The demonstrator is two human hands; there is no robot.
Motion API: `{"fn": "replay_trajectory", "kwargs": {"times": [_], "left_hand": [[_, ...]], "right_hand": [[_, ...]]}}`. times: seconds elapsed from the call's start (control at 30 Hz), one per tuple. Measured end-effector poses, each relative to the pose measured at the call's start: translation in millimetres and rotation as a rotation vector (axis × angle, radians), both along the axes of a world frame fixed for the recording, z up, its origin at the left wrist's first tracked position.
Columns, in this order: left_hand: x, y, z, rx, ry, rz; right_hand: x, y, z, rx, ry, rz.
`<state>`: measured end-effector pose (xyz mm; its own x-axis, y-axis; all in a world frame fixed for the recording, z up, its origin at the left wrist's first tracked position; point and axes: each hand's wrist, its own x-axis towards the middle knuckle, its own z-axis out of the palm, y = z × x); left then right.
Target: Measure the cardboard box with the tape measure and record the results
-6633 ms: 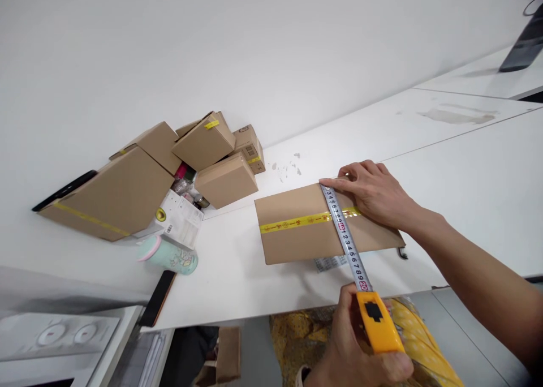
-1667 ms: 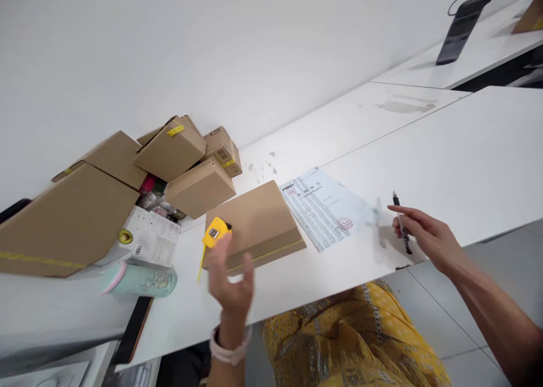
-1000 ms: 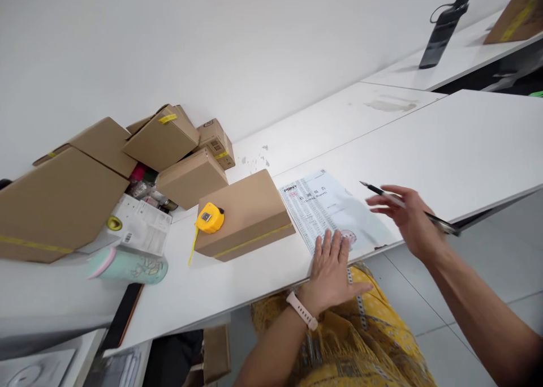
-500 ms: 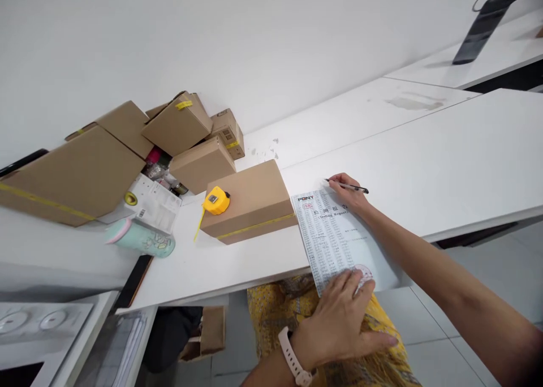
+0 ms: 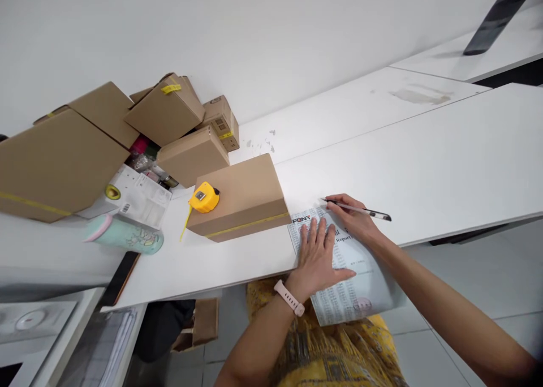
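Note:
My right hand (image 5: 353, 214) is closed around a pen (image 5: 377, 214), its tip pointing left just above the top edge of a printed report sheet (image 5: 345, 291). Fingers spread, my left hand (image 5: 316, 254) lies flat on the upper left part of that sheet and hides some of its print. The sheet's lower part hangs over the table's front edge above my lap. To the left stands a closed cardboard box (image 5: 244, 192) with a yellow tape measure (image 5: 204, 197) on top, a bit of its blade sticking out.
Several more cardboard boxes (image 5: 167, 112) are stacked at the back left of the white table (image 5: 407, 166). A mint tumbler (image 5: 125, 235) lies on its side by a white box (image 5: 139, 197). A dark bottle (image 5: 494, 22) stands at the far right.
My left hand has moved up the sheet from its lower edge to near the heading. The sheet has slid toward me, overhanging the edge more. My right hand still holds the pen, slightly lower.

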<state>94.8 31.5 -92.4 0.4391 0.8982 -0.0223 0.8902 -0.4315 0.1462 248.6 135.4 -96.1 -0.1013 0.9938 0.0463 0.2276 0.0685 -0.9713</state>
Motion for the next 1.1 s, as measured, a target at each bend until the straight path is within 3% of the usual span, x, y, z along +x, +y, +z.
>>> {"fn": "replay_trajectory", "kwargs": {"times": [0.1,0.23,0.33,0.43,0.57,0.73,0.97,1.1], "left_hand": [[-2.2,-13.3,-2.7,0.055,0.043,0.015],[0.3,-12.3,2.2,0.079,0.107,0.004],[0.8,-5.6,6.1,0.106,0.152,-0.012],[-1.3,-4.7,5.7,0.150,0.160,-0.018],[-7.3,-19.0,1.8,0.138,0.130,-0.014],[-11.1,-38.1,3.8,0.042,-0.044,0.016],[-7.2,-30.4,-2.9,0.091,0.010,0.006],[-1.8,-26.8,-6.1,0.123,0.114,0.036]], "right_hand": [[-2.0,-8.7,3.1,-0.008,-0.091,-0.024],[1.4,-0.5,5.9,-0.032,-0.176,-0.037],[2.7,11.1,4.3,0.002,-0.125,0.007],[-1.1,14.6,1.6,0.008,-0.057,-0.034],[-8.8,-2.3,3.3,-0.016,-0.100,-0.077],[-13.4,-28.9,7.3,-0.062,-0.129,-0.046],[-9.9,-20.3,-0.1,-0.046,-0.055,-0.005],[-8.7,-17.5,3.1,0.005,-0.155,-0.021]]}}
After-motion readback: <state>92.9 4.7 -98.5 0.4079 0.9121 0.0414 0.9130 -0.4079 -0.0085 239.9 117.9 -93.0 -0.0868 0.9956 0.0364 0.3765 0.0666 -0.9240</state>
